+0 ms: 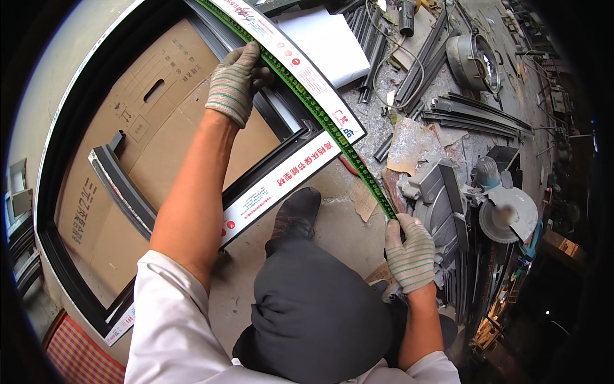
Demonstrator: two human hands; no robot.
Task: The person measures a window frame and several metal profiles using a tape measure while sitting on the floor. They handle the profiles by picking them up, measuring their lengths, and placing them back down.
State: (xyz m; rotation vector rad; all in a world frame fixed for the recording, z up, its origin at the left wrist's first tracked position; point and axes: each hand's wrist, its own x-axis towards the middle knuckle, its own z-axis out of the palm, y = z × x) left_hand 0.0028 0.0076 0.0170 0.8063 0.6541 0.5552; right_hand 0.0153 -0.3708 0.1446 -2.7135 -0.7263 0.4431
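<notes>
A green tape measure (358, 165) is stretched along one side of a large dark window frame (300, 176), whose face carries white printed film. My left hand (231, 86), in a striped knit glove, is closed at that side, thumb against the tape's edge and fingers curled toward the inside of the frame. Past the frame's corner, the tape runs on to my right hand (410, 255), gloved alike and closed around it. The tape's far end lies outside the picture. Within the frame's outline sits a brown cardboard sheet (160, 109), with a short dark profile piece (121, 192) over it.
Right of my right hand stands a saw with a round blade (507, 215). Dark profile strips (476, 115), a round metal housing (473, 62) and scraps litter the floor behind it. White sheets (326, 45) lie beyond the frame. A checkered red cloth (83, 352) shows at lower left.
</notes>
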